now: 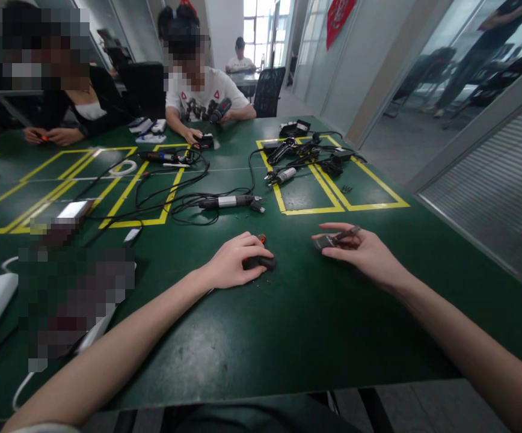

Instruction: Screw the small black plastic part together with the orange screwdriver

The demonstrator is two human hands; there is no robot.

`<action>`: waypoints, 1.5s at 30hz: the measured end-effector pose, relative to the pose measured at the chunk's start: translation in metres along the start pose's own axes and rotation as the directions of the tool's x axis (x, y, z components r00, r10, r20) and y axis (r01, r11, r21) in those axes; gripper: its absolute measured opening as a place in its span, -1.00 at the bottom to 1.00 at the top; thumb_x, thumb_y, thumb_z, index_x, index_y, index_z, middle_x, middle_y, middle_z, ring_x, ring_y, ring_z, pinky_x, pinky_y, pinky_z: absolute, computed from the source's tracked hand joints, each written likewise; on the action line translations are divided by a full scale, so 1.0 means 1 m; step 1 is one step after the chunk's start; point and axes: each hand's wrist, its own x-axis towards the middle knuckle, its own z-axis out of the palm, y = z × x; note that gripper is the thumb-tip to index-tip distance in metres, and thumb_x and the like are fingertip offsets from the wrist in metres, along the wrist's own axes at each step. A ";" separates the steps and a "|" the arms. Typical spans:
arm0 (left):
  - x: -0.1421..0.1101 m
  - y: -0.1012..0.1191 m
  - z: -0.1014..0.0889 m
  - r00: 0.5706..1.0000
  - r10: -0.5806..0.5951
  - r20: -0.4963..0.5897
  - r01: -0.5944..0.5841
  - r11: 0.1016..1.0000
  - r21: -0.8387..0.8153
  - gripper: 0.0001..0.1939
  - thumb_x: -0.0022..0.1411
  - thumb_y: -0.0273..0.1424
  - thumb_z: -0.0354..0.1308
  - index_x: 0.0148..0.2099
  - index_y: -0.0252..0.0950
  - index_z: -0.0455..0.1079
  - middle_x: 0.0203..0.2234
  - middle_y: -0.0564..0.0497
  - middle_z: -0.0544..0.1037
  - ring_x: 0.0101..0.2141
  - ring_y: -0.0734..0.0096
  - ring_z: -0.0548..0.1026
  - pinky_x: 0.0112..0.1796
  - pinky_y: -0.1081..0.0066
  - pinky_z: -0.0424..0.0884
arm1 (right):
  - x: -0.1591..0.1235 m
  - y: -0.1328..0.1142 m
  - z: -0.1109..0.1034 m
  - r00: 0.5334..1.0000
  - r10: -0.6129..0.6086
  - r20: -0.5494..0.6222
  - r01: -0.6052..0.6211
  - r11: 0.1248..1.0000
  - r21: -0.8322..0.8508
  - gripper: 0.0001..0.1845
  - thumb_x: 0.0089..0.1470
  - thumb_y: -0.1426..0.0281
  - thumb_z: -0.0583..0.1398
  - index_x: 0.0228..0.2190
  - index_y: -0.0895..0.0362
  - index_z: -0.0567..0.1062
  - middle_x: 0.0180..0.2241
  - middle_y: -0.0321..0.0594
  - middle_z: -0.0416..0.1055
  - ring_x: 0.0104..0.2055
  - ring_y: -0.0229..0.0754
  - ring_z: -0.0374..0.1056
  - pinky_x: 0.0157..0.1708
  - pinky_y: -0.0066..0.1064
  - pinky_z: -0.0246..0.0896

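My left hand (243,260) rests low over the green table, with thumb and fingers closed around a small black rounded object (261,263) whose kind I cannot make out. An orange-and-black piece (261,239) shows just behind those fingers. To the right, my right hand (360,248) is raised slightly and holds a flat dark grey piece (325,242) between thumb and fingers. A thin dark strip (347,234) crosses the same fingers; whether it joins the flat piece I cannot tell. Tiny dark bits (267,281) lie beside my left hand.
A silver-and-black pen-shaped power tool (229,202) with a coiled cable lies ahead. Tangled cables and tools (303,150) cover yellow-taped boxes at the back right. Across the table, one person (207,90) holds a drill (220,111). Another sits left. Devices (69,213) lie at left.
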 end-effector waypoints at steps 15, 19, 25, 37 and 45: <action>0.002 -0.002 0.002 0.997 0.001 0.075 -0.006 0.998 0.065 -0.58 0.42 -0.36 0.15 0.27 -0.25 0.44 -0.08 -0.12 0.59 -0.08 0.21 0.46 0.00 0.19 0.44 | -0.009 0.065 -0.090 0.901 -0.274 -0.337 0.057 0.843 -0.534 -0.25 -0.05 0.02 0.37 0.15 -0.01 0.45 -0.15 -0.05 0.68 0.10 0.35 0.52 0.21 0.32 0.28; 0.005 -0.003 0.003 0.999 -0.053 0.007 0.053 0.996 -0.066 -0.62 0.46 -0.39 0.09 0.25 -0.27 0.44 -0.21 -0.05 0.61 -0.17 0.28 0.46 -0.05 0.25 0.44 | -0.023 0.071 -0.117 0.850 -0.209 -0.483 -0.037 0.892 -0.451 -0.27 -0.14 0.03 0.43 0.06 -0.02 0.47 -0.17 0.00 0.65 0.02 0.39 0.53 0.12 0.31 0.34; 0.005 -0.007 0.005 0.986 -0.147 -0.077 0.146 0.989 -0.018 -0.60 0.34 -0.57 0.03 0.14 -0.25 0.49 -0.23 -0.03 0.58 -0.13 0.26 0.45 -0.04 0.24 0.43 | -0.046 0.028 -0.058 0.684 -0.551 -0.479 0.153 0.750 -0.644 -0.69 0.16 0.13 0.29 -0.08 -0.05 0.52 -0.07 0.00 0.53 -0.05 0.22 0.50 -0.09 0.09 0.43; 0.006 -0.006 0.005 0.973 -0.205 -0.107 0.211 0.977 0.041 -0.56 0.23 -0.64 0.00 0.05 -0.25 0.53 -0.23 -0.05 0.56 -0.11 0.21 0.45 -0.06 0.19 0.45 | -0.004 -0.009 0.000 0.759 -0.650 0.030 0.384 0.410 -0.827 -0.76 0.15 0.30 0.23 -0.14 0.00 0.60 0.01 0.01 0.53 0.11 0.29 0.39 0.11 0.22 0.29; 0.006 -0.008 0.006 0.974 -0.206 -0.098 0.212 0.976 0.052 -0.57 0.22 -0.66 0.01 0.03 -0.26 0.54 -0.23 -0.05 0.55 -0.11 0.22 0.45 -0.05 0.21 0.44 | -0.004 0.043 -0.078 0.928 -0.358 0.100 0.306 0.582 -0.753 -0.61 0.08 0.21 0.15 -0.08 0.03 0.59 -0.04 0.03 0.58 0.00 0.23 0.52 0.01 0.15 0.46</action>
